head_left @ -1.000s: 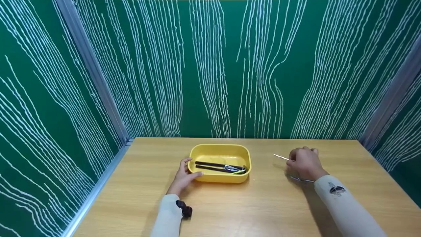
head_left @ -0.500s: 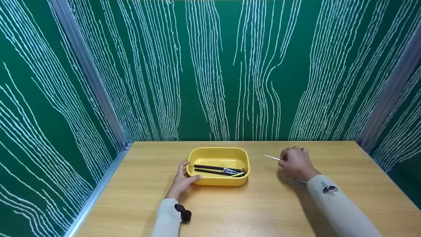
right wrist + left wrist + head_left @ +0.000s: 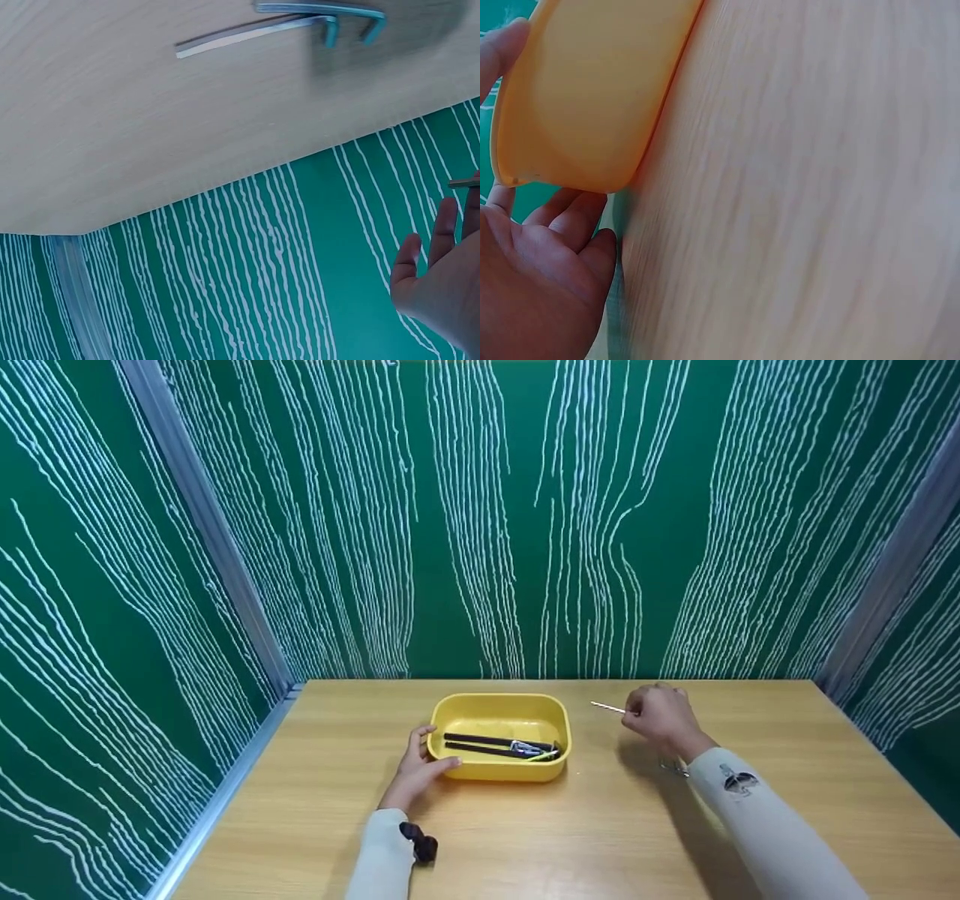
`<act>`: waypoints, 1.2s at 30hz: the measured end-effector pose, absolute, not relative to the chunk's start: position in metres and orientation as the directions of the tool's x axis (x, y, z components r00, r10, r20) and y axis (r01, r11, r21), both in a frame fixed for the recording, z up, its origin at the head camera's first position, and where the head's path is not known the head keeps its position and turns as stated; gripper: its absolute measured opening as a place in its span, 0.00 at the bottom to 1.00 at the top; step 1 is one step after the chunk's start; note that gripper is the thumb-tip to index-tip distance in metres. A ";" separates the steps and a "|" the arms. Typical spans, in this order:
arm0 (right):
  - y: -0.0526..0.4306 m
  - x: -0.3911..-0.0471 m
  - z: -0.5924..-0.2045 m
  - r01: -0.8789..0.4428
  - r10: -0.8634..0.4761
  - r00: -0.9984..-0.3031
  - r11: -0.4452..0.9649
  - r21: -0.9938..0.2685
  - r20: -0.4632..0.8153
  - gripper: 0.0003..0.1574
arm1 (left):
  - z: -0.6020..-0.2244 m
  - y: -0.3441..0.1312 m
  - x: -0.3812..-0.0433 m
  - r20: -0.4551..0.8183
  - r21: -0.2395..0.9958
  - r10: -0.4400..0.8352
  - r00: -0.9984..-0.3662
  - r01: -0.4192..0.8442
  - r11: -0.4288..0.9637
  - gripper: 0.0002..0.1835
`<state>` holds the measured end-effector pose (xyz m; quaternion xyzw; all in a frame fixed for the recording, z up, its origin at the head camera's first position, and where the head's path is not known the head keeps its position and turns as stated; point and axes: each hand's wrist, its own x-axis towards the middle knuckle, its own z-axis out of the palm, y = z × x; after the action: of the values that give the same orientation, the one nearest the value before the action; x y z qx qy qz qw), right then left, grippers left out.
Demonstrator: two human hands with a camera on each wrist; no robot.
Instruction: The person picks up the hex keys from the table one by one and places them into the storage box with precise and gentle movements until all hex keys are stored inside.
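Note:
My left hand [image 3: 415, 774] grips the left end of a yellow plastic box [image 3: 495, 772], thumb at the front rim and fingers round the side. In the left wrist view the fingers [image 3: 577, 217] curl against the box's end wall. Inside lie two long black sticks [image 3: 480, 740], with small silver pieces and a thin yellow-green strip at their right end. To the right of the box, my right hand [image 3: 664, 716] pinches a thin silver hex key [image 3: 606, 707] above the table, its straight end pointing left; the rest is hidden by the hand.
Two bent metal hex keys [image 3: 255, 34] lie on the wooden table [image 3: 525, 840] below the right hand. Green walls [image 3: 465, 510] with white wavy lines rise behind and at both sides, with metal posts [image 3: 210, 525] at the corners.
My right hand has moved left with the hex key, closer to the box. The left hand keeps its hold on the box, which stays in place; the view shifts slightly.

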<state>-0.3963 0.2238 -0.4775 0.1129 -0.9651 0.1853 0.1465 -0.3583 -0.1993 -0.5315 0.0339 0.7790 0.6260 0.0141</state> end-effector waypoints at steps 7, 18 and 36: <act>0.212 -0.397 -0.477 -0.293 -0.175 -0.923 0.897 -0.332 0.343 0.06 | -0.530 -0.199 -0.357 0.007 0.980 0.058 -0.998 0.018 0.200 0.48; 0.190 -0.401 -0.475 -0.379 -0.241 -0.864 0.889 -0.256 0.442 0.06 | -0.524 -0.197 -0.354 0.006 0.982 0.078 -0.997 0.021 0.189 0.48; 0.162 -0.402 -0.472 -0.378 -0.244 -0.884 0.874 -0.305 0.400 0.04 | -0.530 -0.199 -0.358 -0.014 0.977 0.041 -0.999 -0.005 0.213 0.46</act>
<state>-0.4018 0.1620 -0.4722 0.1634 -0.9516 0.1904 0.1772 -0.3576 -0.1986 -0.5297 0.0116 0.7787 0.6270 0.0183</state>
